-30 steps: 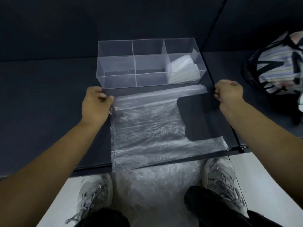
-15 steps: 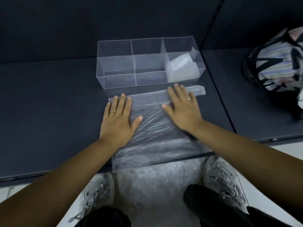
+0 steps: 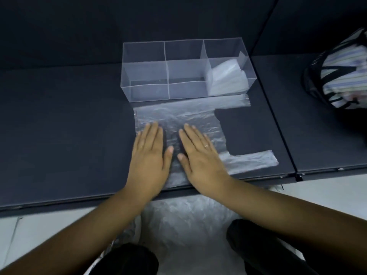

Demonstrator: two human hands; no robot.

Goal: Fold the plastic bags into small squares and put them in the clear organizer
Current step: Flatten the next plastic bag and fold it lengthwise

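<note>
Fingers (image 3: 152, 135) of the left hand (image 3: 149, 161) are lying straight and close together, flat on the plastic bag (image 3: 178, 116). The right hand (image 3: 201, 161) is pressing down beside it in the same way, its fingers (image 3: 195, 136) straight and slightly fanned, the two thumbs nearly meeting. Neither hand is pinching anything; both are bearing down with open palms.

That bag is lying spread on the dark table (image 3: 69, 126), just in front of the clear organizer (image 3: 145, 62), with its far handle (image 3: 234, 101) running along the organizer's front wall and its near handle (image 3: 256, 160) reaching toward the table's edge. No fold is showing in it, so this is looking like the smoothing step that comes before the first fold.

As for progress, one folded bag (image 3: 226, 76) is sitting in the organizer's right-hand end, and nothing is showing in the other compartments. A heap of crumpled clear plastic (image 3: 188, 225) is lying on the floor between the person's legs, probably more bags waiting their turn. By that reckoning the task is only getting started: one bag is stored, one is being flattened, and every fold on this one, its trip into the organizer, and the heap below are all waiting.
</note>
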